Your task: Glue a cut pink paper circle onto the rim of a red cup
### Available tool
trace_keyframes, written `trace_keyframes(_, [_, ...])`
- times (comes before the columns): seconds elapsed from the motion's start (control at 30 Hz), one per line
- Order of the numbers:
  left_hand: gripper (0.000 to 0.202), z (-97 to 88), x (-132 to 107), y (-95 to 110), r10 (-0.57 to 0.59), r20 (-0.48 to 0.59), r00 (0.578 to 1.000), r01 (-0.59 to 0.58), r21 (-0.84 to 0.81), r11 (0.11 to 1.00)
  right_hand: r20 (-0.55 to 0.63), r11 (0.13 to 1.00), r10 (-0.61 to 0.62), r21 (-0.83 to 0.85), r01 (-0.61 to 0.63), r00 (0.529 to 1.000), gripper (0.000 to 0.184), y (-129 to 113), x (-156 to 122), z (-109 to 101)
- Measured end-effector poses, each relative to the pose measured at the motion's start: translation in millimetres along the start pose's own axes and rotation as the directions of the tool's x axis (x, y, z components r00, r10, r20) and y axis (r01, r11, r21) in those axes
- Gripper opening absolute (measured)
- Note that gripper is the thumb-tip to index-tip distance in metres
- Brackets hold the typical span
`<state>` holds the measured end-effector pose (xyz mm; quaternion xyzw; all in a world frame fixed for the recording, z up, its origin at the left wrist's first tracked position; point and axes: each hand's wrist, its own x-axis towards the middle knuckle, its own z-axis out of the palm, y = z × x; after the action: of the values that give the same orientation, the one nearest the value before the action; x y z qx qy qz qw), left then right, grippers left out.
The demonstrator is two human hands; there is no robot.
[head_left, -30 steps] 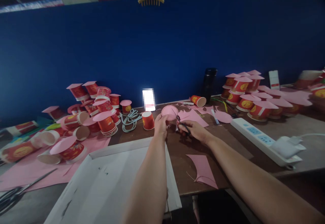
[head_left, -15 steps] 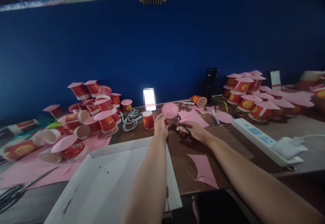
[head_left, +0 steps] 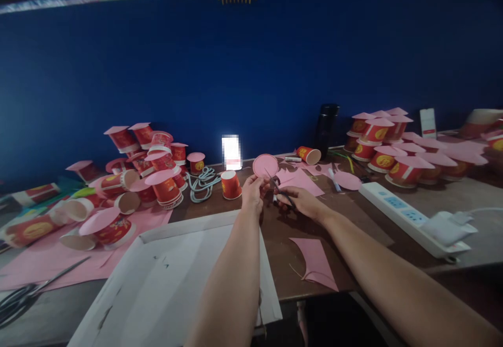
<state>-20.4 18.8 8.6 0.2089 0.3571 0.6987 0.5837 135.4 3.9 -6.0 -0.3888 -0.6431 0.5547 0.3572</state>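
Note:
A round pink paper disc (head_left: 265,164) is pinched at its lower edge by my left hand (head_left: 253,192). My right hand (head_left: 301,203) is closed around dark-handled scissors (head_left: 288,198), whose blades point up and left toward the disc's lower right edge. Whether the blades touch the paper I cannot tell. Just left of my left hand, a red paper cup (head_left: 230,185) stands upside down. Pink paper offcuts (head_left: 301,182) lie behind my right hand, and a curved pink scrap (head_left: 316,264) lies nearer the front edge.
Red cups with pink discs crowd the left (head_left: 163,192) and right (head_left: 379,132). A white box lid (head_left: 176,279) lies at front left, other scissors (head_left: 27,297) beyond it. A power strip (head_left: 404,221), black flask (head_left: 327,132) and coiled cable (head_left: 202,183) also occupy the table.
My left hand and the pink disc have shifted slightly right and up. My right hand, still on the scissors, has hardly moved.

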Motion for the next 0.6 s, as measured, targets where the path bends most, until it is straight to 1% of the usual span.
trace_keyframes(0.1, [0.017, 0.6, 0.6, -2.6, -0.017, -0.001, 1.0, 0.017, 0.016, 1.0, 0.015, 1.0, -0.009, 0.003, 0.009, 1.0, 0.045, 0.0, -0.2, -0.6])
trace_keyframes(0.3, [0.016, 2.8, -0.7, -4.5, -0.041, 0.013, 0.999, 0.041, 0.009, 0.999, -0.004, 1.0, -0.013, -0.01, 0.013, 1.0, 0.046, -2.9, -1.4, -0.2])
trace_keyframes(0.5, [0.021, 4.3, -3.0, -4.1, -0.058, -0.001, 0.998, 0.058, 0.008, 0.998, -0.005, 0.999, -0.034, -0.02, 0.034, 0.999, 0.045, -5.3, -2.0, 1.3])
trace_keyframes(0.6, [0.023, 3.8, -3.0, -4.8, -0.059, 0.008, 0.998, 0.059, 0.015, 0.998, -0.011, 0.999, -0.032, -0.028, 0.032, 0.999, 0.045, -7.0, -3.0, 2.6])
